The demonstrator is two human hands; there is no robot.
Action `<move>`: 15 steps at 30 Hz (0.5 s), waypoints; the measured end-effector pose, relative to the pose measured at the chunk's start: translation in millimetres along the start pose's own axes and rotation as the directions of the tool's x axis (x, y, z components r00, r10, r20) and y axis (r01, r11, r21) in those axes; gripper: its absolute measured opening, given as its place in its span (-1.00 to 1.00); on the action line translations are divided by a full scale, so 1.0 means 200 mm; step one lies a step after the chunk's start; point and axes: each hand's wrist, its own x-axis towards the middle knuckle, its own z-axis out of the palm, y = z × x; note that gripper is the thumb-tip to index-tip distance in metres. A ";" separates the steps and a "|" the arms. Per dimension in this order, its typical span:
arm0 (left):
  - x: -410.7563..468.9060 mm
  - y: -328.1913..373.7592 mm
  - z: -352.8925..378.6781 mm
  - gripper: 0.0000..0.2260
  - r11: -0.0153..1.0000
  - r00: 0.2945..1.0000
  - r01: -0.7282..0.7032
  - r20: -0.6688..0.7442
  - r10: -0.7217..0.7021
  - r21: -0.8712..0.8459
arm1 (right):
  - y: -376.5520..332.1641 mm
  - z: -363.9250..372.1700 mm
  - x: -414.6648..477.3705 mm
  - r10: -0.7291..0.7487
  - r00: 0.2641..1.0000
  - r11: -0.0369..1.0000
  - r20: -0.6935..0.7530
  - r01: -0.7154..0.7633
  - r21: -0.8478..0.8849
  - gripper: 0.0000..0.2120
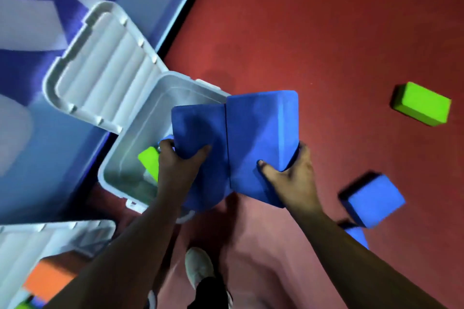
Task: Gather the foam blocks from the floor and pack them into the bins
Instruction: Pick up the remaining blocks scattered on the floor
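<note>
Head view: left hand (pixel 175 158) and right hand (pixel 291 170), fingers curled, each grip a blue foam block (pixel 200 133) (pixel 261 138), pressed side by side over the open white bin (pixel 140 118). Green block (pixel 149 160) inside; more blocks (pixel 421 104) on the red floor (pixel 326 32).

blue blocks (pixel 261 128) matt foam, faces finely textured, edges soft and rounded. green block (pixel 421 104) same matt foam. bin (pixel 153 108) and lid (pixel 105 70) smooth pale grey plastic, slight sheen, lid ribbed. floor (pixel 326 32) matt red, fine-grained. shoe (pixel 199 264) pale, looks like cloth, blurred.
</note>
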 end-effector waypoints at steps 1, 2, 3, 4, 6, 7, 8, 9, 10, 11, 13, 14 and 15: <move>0.07 -0.03 -0.10 -0.44 1.000 1.000 0.010 -0.027 -0.010 -0.013 | -0.08 0.11 0.01 -0.031 0.999 0.999 0.032 0.031 -0.007 -0.39; 0.13 -0.06 -0.19 -0.45 1.000 0.998 0.021 -0.050 -0.022 -0.019 | -0.14 0.21 0.02 -0.053 0.996 0.998 0.068 0.054 -0.014 -0.40; 0.19 -0.10 -0.28 -0.44 0.999 0.997 0.032 -0.075 -0.035 -0.030 | -0.20 0.31 0.02 -0.069 0.991 0.997 0.111 0.070 -0.011 -0.42; 0.24 -0.15 -0.36 -0.43 0.998 0.994 0.044 -0.100 -0.048 -0.040 | -0.25 0.41 0.02 -0.076 0.985 0.997 0.154 0.079 -0.008 -0.44; 0.31 -0.25 -0.49 -0.40 0.996 0.985 0.072 -0.153 -0.079 -0.051 | -0.31 0.60 0.01 -0.089 0.966 0.995 0.244 0.095 -0.015 -0.44; 0.34 -0.31 -0.54 -0.37 0.994 0.979 0.090 -0.174 -0.101 -0.068 | -0.33 0.69 0.00 -0.098 0.954 0.994 0.282 0.108 -0.021 -0.43; 0.36 -0.37 -0.57 -0.33 0.990 0.973 0.111 -0.194 -0.127 -0.089 | -0.33 0.77 0.00 -0.104 0.942 0.992 0.318 0.120 -0.031 -0.43; 0.38 -0.42 -0.60 -0.31 0.986 0.967 0.128 -0.206 -0.147 -0.103 | -0.33 0.84 0.00 -0.103 0.932 0.992 0.347 0.124 -0.038 -0.43; 0.40 -0.46 -0.61 -0.30 0.984 0.964 0.146 -0.208 -0.165 -0.105 | -0.33 0.90 0.00 -0.088 0.926 0.992 0.366 0.115 -0.053 -0.44; 0.43 -0.50 -0.62 -0.31 0.982 0.961 0.162 -0.208 -0.180 -0.101 | -0.33 0.95 0.01 -0.066 0.927 0.993 0.370 0.099 -0.071 -0.44; 0.48 -0.55 -0.60 -0.30 0.976 0.953 0.196 -0.214 -0.213 -0.097 | -0.31 1.03 0.05 -0.027 0.937 0.989 0.349 0.075 -0.124 -0.46; 0.51 -0.56 -0.58 -0.27 0.972 0.950 0.217 -0.208 -0.232 -0.091 | -0.30 1.06 0.08 -0.007 0.940 0.987 0.341 0.061 -0.147 -0.46; 0.54 -0.58 -0.56 -0.24 0.967 0.948 0.241 -0.192 -0.253 -0.082 | -0.28 1.09 0.11 0.016 0.942 0.984 0.336 0.045 -0.174 -0.45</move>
